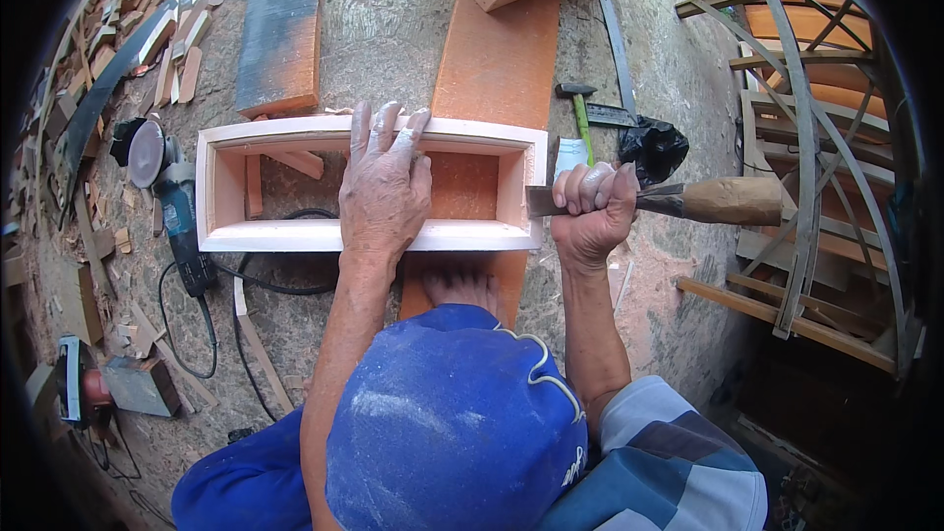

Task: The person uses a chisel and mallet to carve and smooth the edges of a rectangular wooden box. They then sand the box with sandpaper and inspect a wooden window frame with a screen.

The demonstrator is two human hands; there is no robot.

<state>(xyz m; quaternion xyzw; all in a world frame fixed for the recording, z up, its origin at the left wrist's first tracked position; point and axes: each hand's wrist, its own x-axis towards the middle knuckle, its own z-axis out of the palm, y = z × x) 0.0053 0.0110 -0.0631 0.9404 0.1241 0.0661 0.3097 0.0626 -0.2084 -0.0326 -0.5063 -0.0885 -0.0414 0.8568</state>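
Observation:
My left hand (385, 192) reaches across a long pale wooden frame (270, 236). Its whitish, dusty fingers lie over the far rail and hold the frame, which rests partly on an orange board (497, 64). Closed around the blade and shank of a wide chisel (733, 201) is my right hand (595, 206). The chisel lies sideways, its thick wooden handle pointing right. Its flat blade end is at the frame's right end piece; whether the edge cuts into the wood cannot be made out. Part of the blade is hidden by my fingers.
An angle grinder (182, 221) with its cord lies at the left, near wood offcuts (182, 49). Beyond my right hand are a green-handled hammer (582, 113), a metal square (618, 54) and a black plastic bag (654, 149). Curved wooden frames (801, 138) stand at the right.

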